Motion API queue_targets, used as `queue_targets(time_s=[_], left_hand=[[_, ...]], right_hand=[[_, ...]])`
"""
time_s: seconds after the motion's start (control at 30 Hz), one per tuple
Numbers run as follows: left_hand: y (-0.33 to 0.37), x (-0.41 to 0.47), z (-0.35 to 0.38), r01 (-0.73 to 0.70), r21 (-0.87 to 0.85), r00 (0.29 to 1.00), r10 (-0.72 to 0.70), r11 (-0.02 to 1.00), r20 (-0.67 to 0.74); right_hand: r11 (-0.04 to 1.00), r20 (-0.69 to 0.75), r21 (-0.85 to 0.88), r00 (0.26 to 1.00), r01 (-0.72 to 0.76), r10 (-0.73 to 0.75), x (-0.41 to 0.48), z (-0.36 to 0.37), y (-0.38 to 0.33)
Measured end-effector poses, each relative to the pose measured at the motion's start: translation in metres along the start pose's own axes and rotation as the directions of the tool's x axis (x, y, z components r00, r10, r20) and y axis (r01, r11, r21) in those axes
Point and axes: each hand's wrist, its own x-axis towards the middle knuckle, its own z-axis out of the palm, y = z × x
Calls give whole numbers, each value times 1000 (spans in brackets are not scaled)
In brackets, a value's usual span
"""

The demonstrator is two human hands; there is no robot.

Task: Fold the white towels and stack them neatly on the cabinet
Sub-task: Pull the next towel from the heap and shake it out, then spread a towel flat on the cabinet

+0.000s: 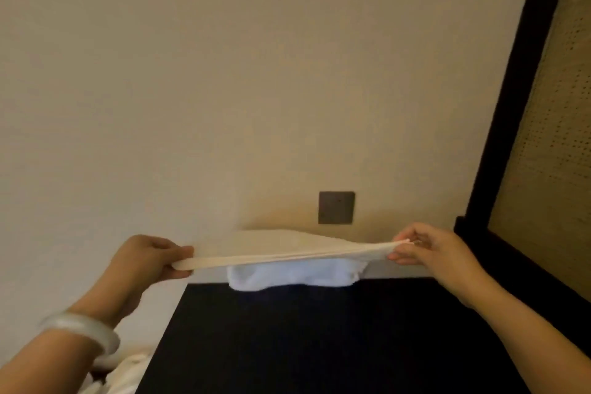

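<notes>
White towel (271, 257) pinched taut between left hand (150, 261) and right hand (425, 246) above cabinet (319, 345); fold apparently underway, no stack visible.

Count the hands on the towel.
2: the left hand grips the left end of the towel; the right hand pinches its right end.

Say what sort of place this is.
Likely a hotel room or bedroom: a dark cabinet against a plain beige wall, a cane panel in a black frame, and a white towel stretched for folding.
</notes>
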Motion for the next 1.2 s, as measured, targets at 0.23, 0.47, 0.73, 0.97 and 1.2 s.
queue_targets(time_s=[0.23,0.47,0.73,0.97,1.2], left_hand=[[-177,-62,18,446,210,887,-460,870,24],[-215,-96,13,496,311,855,-519,811,-13],[-220,-130,4,423,476,872,-489,771,17],[-211,-143,8,-177,833,944,-151,524,295],[-222,-150,67,-565,486,674,34,667,738]], right_hand=[[900,141,-326,927,-288,347,-102,47,149],[859,133,-325,881,-395,455,-151,45,182],[809,255,-587,941,-31,221,-197,45,188],[653,429,-746,845,132,319,-176,43,163],[748,651,-579,736,325,184,-168,104,156]])
